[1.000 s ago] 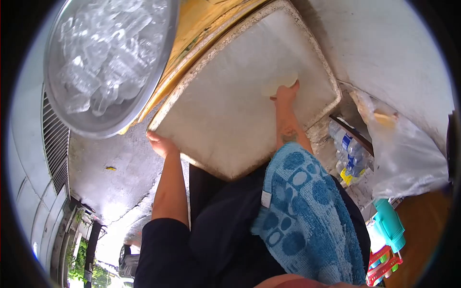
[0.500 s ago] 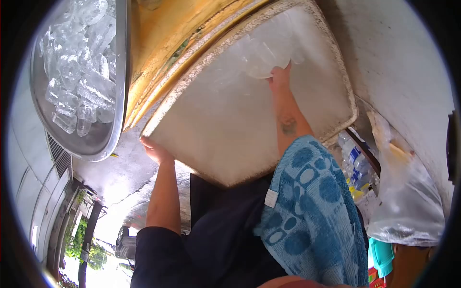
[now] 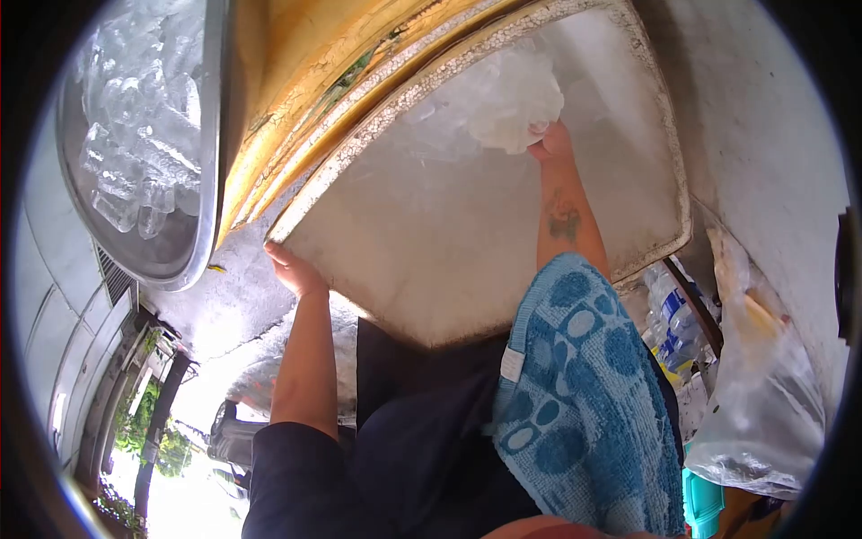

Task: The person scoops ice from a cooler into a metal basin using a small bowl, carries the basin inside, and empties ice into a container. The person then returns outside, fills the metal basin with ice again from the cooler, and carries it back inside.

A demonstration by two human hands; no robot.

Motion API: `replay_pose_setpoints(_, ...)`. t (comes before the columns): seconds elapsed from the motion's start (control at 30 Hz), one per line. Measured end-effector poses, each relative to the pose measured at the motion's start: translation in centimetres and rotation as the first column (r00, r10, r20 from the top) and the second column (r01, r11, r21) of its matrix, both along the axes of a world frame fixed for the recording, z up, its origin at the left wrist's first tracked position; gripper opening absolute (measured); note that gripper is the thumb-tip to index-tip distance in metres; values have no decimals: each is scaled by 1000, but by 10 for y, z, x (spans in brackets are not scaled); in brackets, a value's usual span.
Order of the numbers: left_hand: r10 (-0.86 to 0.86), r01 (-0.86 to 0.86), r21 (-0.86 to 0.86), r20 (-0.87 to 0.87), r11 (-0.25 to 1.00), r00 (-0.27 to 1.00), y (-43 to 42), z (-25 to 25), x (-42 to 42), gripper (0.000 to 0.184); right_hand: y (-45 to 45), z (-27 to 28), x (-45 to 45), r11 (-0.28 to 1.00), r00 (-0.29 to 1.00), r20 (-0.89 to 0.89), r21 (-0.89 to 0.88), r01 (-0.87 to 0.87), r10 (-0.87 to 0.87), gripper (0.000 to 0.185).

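A large foam-walled box stands open before me, misty inside, with ice in its far part. On the box's near left corner my left hand is closed round the rim. My right hand reaches deep into the box, its fingers wrapped round a pale scoop or bowl that is heaped with ice and hard to make out. Several clear ice tubes fill a metal basin at the upper left. A blue patterned towel lies over my right arm.
Yellow worn material runs along the box's far left side. To the right are plastic bottles, a clear plastic bag and a turquoise object. A white wall rises at the right.
My right hand has moved further into the box, and ice now shows heaped at it. The basin sits further left in view. My left hand remains at the rim.
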State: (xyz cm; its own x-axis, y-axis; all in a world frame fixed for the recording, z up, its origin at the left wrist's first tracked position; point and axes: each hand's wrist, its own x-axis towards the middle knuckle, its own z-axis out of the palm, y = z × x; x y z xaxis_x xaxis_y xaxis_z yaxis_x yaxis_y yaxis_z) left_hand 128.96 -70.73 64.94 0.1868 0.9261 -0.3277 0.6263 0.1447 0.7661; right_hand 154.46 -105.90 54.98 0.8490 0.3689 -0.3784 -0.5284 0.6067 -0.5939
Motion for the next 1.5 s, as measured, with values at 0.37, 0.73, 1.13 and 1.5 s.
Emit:
replay_pose_setpoints(0.37,-104,110,60,-91,992,990,-7,10,12,65,13,78,-48,997,991,-131,-75,-23,13,63)
replay_pose_setpoints(0.73,-102,85,-89,-212,992,972,-10,34,19,73,27,283,-118,998,1000,9,-64,-17,18,56)
replay_pose_setpoints(1.13,-146,102,-177,-257,979,955,-5,39,19,74,227,469,-53,944,901,424,-327,52,97,65)
replay_pose_setpoints(1.5,-144,98,-180,-260,979,955,-7,39,22,73,156,429,-44,108,347,709,-511,853,614,68)
